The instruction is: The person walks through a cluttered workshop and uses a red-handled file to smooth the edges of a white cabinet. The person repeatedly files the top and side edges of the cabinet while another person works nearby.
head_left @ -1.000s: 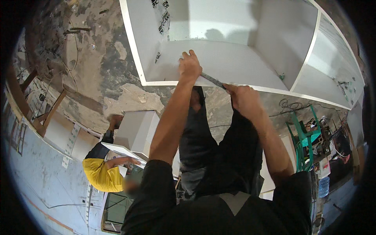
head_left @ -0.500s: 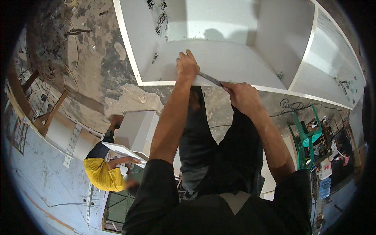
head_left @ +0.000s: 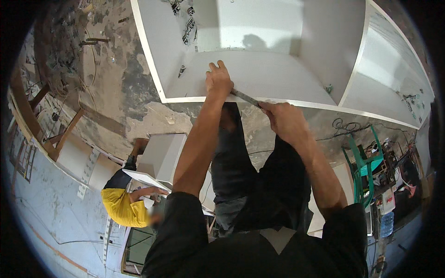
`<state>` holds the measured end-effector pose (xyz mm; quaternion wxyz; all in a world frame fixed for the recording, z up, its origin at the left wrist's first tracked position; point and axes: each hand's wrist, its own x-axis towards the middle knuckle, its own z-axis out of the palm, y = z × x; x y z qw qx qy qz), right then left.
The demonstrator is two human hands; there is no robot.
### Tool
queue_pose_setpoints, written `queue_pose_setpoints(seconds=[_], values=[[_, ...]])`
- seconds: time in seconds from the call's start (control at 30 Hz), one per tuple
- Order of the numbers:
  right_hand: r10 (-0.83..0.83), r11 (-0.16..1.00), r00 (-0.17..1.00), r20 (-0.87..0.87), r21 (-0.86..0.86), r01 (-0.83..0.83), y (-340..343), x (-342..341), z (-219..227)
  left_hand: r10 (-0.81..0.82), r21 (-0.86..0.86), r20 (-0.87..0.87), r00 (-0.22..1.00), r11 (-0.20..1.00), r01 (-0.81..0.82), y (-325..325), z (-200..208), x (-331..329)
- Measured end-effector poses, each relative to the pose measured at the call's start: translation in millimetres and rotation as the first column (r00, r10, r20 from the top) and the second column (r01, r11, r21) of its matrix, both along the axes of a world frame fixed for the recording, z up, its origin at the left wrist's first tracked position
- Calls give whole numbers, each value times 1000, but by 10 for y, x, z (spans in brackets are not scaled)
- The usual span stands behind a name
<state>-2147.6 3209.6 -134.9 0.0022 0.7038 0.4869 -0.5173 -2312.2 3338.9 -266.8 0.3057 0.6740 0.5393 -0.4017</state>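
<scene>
At the near edge of the white cabinet (head_left: 336, 46), the right hand (head_left: 287, 119) clamps a thin dark bar (head_left: 246, 97); the left hand (head_left: 219, 82) meets its other end (clamped or not, I cannot tell).

Uneven light, black fisheye rim

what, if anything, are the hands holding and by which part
A thin, dark bar: the right hand grips its right end; the left hand is at its left end, though its exact grip is hidden.

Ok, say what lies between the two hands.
In the head view, a thin dark bar runs from the left hand to the right hand at the white cabinet's edge.
</scene>
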Motion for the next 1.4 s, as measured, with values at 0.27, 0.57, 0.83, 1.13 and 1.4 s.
queue_pose_setpoints(seconds=[0.27,0.57,0.83,1.13,1.4], values=[[-1,1000,1000,-10,-5,1,-21,87,-107,81,28,-8,997,996,-81,-75,-111,7],[21,999,1000,-6,41,-21,-105,191,-170,80,92,77,994,992,-87,-175,-159,25],[11,973,999,-43,229,-1,-203,218,-10,57,101,98,994,993,-67,-105,75,41],[64,992,998,-22,110,-62,-138,156,86,21,87,87,996,996,-28,-153,84,28],[44,999,999,-27,-8,-45,-100,260,-228,-34,135,58,998,991,26,-291,-384,30]])
